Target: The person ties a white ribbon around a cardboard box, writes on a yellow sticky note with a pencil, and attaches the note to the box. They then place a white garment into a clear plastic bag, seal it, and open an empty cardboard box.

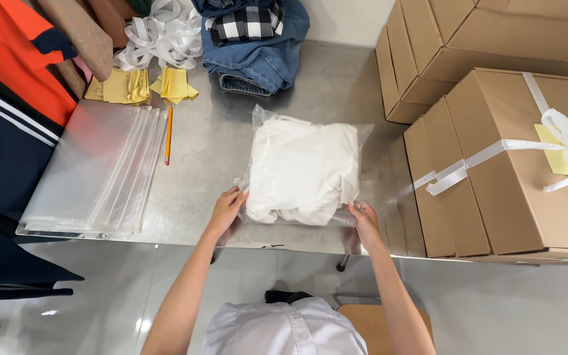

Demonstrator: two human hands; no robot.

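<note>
At six o'clock on the steel table (205,164), a clear plastic bag of folded white cloth (300,171) is pinched at its near corners by left hand (226,210) and right hand (365,220), where slippery film could be lost.

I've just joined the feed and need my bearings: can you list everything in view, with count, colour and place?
Bagged garment: one, white, in a clear bag at the table's middle.
Clear bags: a stack, transparent, left on the table.
Pencil: one, orange, beside the stack.
Paper slips: two piles, yellow, far left.
Ribbon: a heap, white, behind the slips.
Folded clothes: a pile, blue denim with black-and-white check, far centre.
Cardboard boxes: several, brown, right; the nearest tied with white ribbon over a yellow slip.
Garments: orange and navy, left edge.
Table: one, grey metal.
Left hand: on the bag's near left corner.
Right hand: on its near right corner.
</note>
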